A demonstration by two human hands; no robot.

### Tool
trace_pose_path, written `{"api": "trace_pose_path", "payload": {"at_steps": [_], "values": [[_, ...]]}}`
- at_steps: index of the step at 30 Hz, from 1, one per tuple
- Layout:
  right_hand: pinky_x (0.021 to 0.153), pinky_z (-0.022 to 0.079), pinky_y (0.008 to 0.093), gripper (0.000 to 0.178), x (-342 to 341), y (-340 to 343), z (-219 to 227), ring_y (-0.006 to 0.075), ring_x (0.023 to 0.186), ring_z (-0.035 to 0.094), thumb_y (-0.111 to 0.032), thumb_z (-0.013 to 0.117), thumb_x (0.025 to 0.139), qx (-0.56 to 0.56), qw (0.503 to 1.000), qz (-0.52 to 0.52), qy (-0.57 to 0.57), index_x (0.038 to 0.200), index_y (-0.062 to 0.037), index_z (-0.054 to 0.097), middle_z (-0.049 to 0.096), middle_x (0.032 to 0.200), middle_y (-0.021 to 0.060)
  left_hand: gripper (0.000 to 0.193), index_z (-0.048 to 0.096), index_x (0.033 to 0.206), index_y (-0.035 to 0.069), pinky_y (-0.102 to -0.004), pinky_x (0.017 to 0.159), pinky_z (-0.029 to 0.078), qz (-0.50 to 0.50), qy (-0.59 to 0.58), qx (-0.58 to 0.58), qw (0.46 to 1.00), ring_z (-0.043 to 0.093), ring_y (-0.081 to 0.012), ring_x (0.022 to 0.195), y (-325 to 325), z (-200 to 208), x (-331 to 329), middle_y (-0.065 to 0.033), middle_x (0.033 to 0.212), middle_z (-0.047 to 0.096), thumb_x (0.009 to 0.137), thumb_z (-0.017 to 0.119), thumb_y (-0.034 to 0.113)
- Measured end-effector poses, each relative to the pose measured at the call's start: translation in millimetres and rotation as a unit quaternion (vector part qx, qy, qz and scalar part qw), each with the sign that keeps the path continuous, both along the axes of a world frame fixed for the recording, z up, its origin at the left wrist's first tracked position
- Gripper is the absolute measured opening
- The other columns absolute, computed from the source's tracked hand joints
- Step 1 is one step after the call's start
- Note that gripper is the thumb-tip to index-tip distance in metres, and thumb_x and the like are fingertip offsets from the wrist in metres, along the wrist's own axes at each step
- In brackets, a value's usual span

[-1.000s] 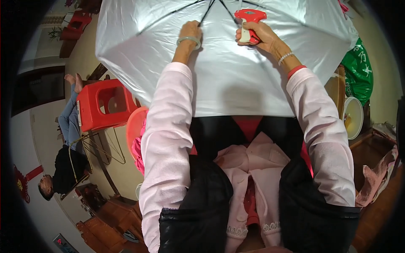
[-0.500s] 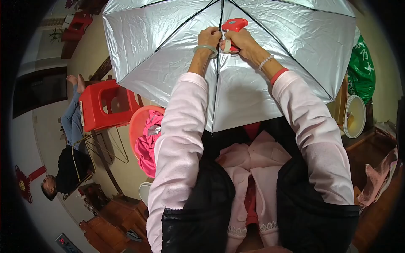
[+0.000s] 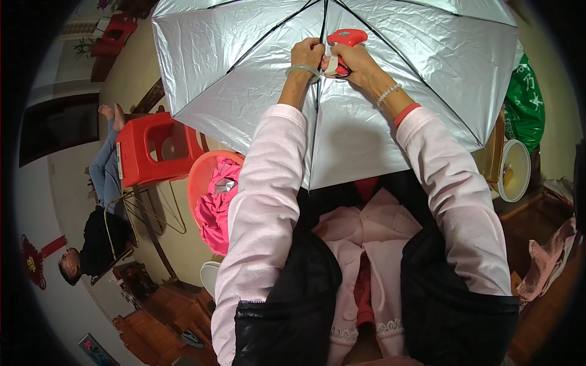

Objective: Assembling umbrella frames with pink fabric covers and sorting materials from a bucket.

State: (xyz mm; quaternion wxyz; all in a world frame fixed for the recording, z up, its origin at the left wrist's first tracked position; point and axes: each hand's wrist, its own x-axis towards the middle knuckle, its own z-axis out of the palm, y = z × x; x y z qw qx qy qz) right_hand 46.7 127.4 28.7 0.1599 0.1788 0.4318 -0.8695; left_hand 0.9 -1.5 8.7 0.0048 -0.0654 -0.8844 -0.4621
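A silver-lined umbrella [image 3: 360, 152] is spread open, inner side up, across my lap and beyond it. Thin dark ribs run over its fabric. My left hand [image 3: 306, 56] pinches the middle umbrella rib [image 3: 323, 24], fingers closed around it. Right beside it, my right hand [image 3: 359, 63] is wrapped round a red and white hand tool [image 3: 347, 37] with a rounded red head. Its white part meets the rib close to my left fingertips. My fingers hide the contact spot and much of the tool, so its exact kind does not show.
To the left are a red plastic stool [image 3: 129, 155] and a red basin [image 3: 196, 186] with pink cloth [image 3: 215, 222]. A person [image 3: 101, 244] reclines farther left. On the right stand a green bag [image 3: 526, 113] and a white bucket [image 3: 517, 171].
Both hands, the tool and the umbrella have shifted slightly right in the picture. My grip on the rib and on the tool looks the same.
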Motion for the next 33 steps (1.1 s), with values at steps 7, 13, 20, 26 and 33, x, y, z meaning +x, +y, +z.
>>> {"api": "trace_pose_path", "payload": {"at_steps": [7, 13, 20, 26, 33], "values": [[0.068, 0.053, 0.0455, 0.028, 7, 11, 4, 0.0324, 0.076, 0.060, -0.005, 0.051, 0.077, -0.107, 0.994, -0.001, -0.024, 0.101, 0.0048, 0.043, 0.057, 0.084, 0.0212, 0.026, 0.064, 0.088, -0.001, -0.0309, 0.065, 0.048, -0.011, 0.053, -0.019, 0.998, 0.063, -0.0236, 0.067, -1, 0, -2, -0.0162, 0.074, 0.064, 0.071, 0.054, 0.017], [0.077, 0.050, 0.0498, 0.029, 5, 27, -4, 0.0353, 0.085, 0.058, -0.007, 0.053, 0.077, -0.219, 0.974, 0.046, -0.032, 0.102, 0.0032, 0.042, 0.057, 0.088, 0.0222, 0.026, 0.063, 0.088, -0.001, -0.0336, 0.067, 0.048, -0.009, -0.019, 0.021, 1.000, 0.063, -0.0272, 0.071, 3, 10, 6, -0.0176, 0.076, 0.063, 0.071, 0.054, 0.017], [0.076, 0.050, 0.0495, 0.027, 3, 21, -4, 0.0345, 0.082, 0.059, -0.008, 0.053, 0.077, -0.191, 0.980, 0.040, -0.038, 0.101, 0.0032, 0.044, 0.058, 0.089, 0.0213, 0.028, 0.063, 0.089, -0.002, -0.0361, 0.070, 0.047, -0.022, 0.043, -0.036, 0.998, 0.062, -0.0311, 0.075, 1, 1, 1, -0.0189, 0.078, 0.063, 0.072, 0.054, 0.019], [0.072, 0.052, 0.0487, 0.025, -2, 21, -3, 0.0321, 0.077, 0.060, -0.008, 0.052, 0.077, -0.152, 0.985, 0.065, -0.043, 0.098, 0.0029, 0.046, 0.059, 0.085, 0.0192, 0.029, 0.062, 0.090, -0.002, -0.0356, 0.070, 0.048, -0.019, 0.042, -0.020, 0.999, 0.062, -0.0306, 0.073, 1, -5, 2, -0.0186, 0.078, 0.063, 0.072, 0.053, 0.019], [0.068, 0.053, 0.0453, 0.022, -31, 46, -65, 0.0284, 0.072, 0.061, -0.009, 0.050, 0.078, -0.359, 0.902, 0.223, 0.083, 0.097, 0.0023, 0.046, 0.059, 0.081, 0.0174, 0.028, 0.062, 0.089, -0.002, -0.0356, 0.068, 0.048, -0.024, -0.113, 0.079, 0.990, 0.062, -0.0304, 0.069, 12, 5, 3, -0.0172, 0.074, 0.063, 0.072, 0.053, 0.019]]}}
